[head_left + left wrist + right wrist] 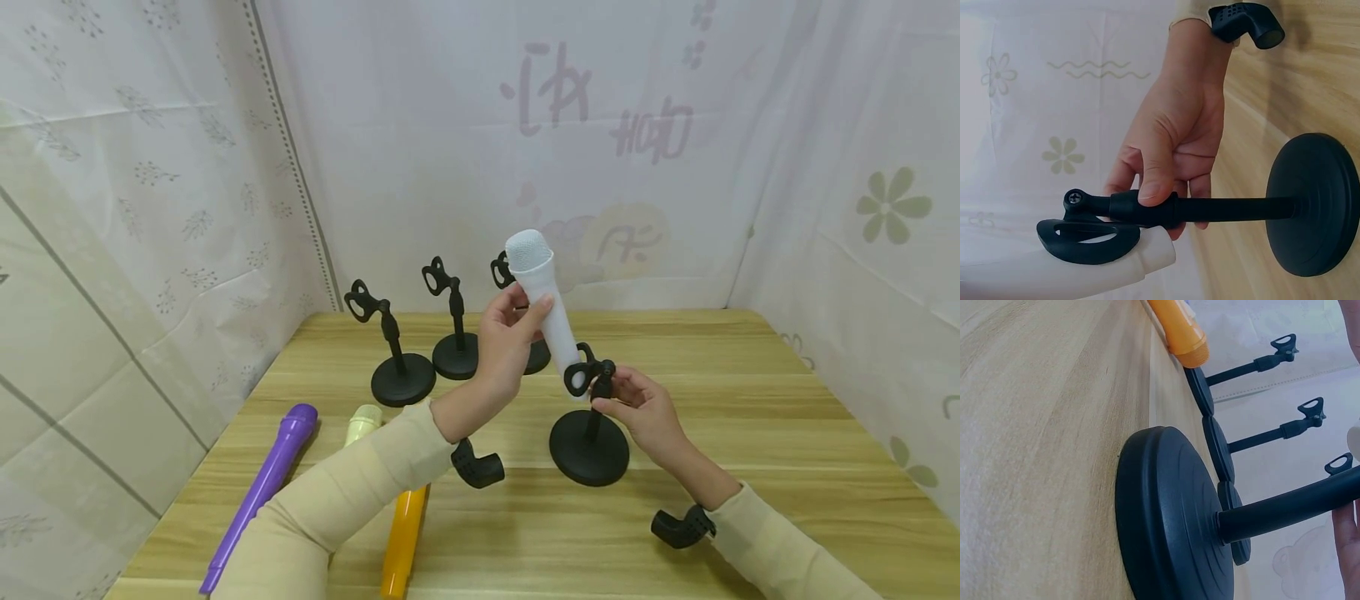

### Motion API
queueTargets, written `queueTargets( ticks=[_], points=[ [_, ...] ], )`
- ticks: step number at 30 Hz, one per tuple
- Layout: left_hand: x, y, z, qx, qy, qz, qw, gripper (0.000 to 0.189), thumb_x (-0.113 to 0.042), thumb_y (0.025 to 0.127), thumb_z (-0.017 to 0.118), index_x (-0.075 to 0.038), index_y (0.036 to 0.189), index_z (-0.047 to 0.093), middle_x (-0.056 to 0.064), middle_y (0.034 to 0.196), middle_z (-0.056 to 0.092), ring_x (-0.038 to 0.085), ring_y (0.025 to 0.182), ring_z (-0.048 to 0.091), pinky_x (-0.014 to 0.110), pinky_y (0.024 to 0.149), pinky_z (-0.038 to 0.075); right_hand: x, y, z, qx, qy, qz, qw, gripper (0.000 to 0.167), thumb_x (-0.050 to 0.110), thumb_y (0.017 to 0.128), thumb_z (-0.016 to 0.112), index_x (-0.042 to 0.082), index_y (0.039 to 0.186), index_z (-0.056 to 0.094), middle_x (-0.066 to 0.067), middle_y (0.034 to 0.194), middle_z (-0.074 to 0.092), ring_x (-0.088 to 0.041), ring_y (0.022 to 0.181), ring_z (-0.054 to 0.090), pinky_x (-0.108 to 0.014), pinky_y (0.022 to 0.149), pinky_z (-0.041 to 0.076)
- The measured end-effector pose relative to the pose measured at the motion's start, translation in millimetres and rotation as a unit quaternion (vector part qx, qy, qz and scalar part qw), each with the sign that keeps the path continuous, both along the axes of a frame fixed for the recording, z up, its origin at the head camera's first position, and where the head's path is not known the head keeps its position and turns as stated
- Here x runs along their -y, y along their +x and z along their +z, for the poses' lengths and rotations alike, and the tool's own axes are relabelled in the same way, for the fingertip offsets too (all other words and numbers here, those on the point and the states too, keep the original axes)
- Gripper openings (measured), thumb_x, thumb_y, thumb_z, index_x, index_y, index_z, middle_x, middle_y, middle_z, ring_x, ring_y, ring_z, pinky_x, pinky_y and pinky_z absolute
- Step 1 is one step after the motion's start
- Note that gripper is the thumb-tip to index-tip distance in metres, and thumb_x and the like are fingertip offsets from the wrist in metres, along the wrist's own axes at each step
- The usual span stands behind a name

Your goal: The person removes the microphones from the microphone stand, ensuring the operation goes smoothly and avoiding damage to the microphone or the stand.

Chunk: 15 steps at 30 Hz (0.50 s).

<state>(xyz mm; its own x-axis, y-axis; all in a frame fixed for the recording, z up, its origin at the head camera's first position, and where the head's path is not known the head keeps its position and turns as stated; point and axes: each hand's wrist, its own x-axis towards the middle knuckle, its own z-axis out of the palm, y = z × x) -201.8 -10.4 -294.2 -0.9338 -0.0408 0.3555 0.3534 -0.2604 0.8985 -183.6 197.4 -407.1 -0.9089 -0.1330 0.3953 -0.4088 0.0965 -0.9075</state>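
My left hand [508, 340] holds a white microphone [553, 321] by its body, head end up and tilted. Its lower end is at the clip of a black desktop microphone stand [589, 454]. In the left wrist view the clip [1088, 242] lies against the white handle near its tail; how far it encloses the handle I cannot tell. My right hand [651, 417] pinches the upper stem of that stand, thumb on the near side. The round base [1172, 519] looks flat on the table in the right wrist view.
Behind stand three more black stands, left [402, 379], middle [456, 354] and right [538, 357], the last partly covered by my left hand. Purple [270, 475], pale yellow [363, 422] and orange [405, 542] microphones lie at left on the wooden table [720, 367], partly under my left sleeve. Patterned curtains surround it.
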Motion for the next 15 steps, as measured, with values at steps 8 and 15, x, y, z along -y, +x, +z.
queueTargets(
  ticks=[8, 15],
  points=[
    [3.4, 0.4, 2.4, 0.0, 0.01, 0.0, 1.0, 0.03, -0.013, 0.092, 0.068, -0.003, 0.12, 0.06, 0.004, 0.101, 0.059, 0.015, 0.091, 0.059, 0.034, 0.076, 0.054, -0.7, 0.0, -1.3, 0.003, 0.002, 0.004, 1.0, 0.035, 0.002, 0.087, 0.072, -0.002, 0.119, 0.059, -0.013, 0.107, 0.069, -0.013, 0.096, 0.065, -0.025, 0.082, 0.054],
    [5.2, 0.6, 3.5, 0.007, 0.015, 0.003, 0.9999, 0.031, -0.014, 0.093, 0.068, -0.003, 0.12, 0.061, 0.004, 0.102, 0.059, 0.017, 0.093, 0.06, 0.035, 0.078, 0.055, 0.0, 1.4, -1.1, 0.011, -0.001, 0.005, 0.9999, 0.035, 0.004, 0.087, 0.072, -0.002, 0.119, 0.059, -0.006, 0.104, 0.07, -0.014, 0.096, 0.065, -0.025, 0.081, 0.054]
  ],
)
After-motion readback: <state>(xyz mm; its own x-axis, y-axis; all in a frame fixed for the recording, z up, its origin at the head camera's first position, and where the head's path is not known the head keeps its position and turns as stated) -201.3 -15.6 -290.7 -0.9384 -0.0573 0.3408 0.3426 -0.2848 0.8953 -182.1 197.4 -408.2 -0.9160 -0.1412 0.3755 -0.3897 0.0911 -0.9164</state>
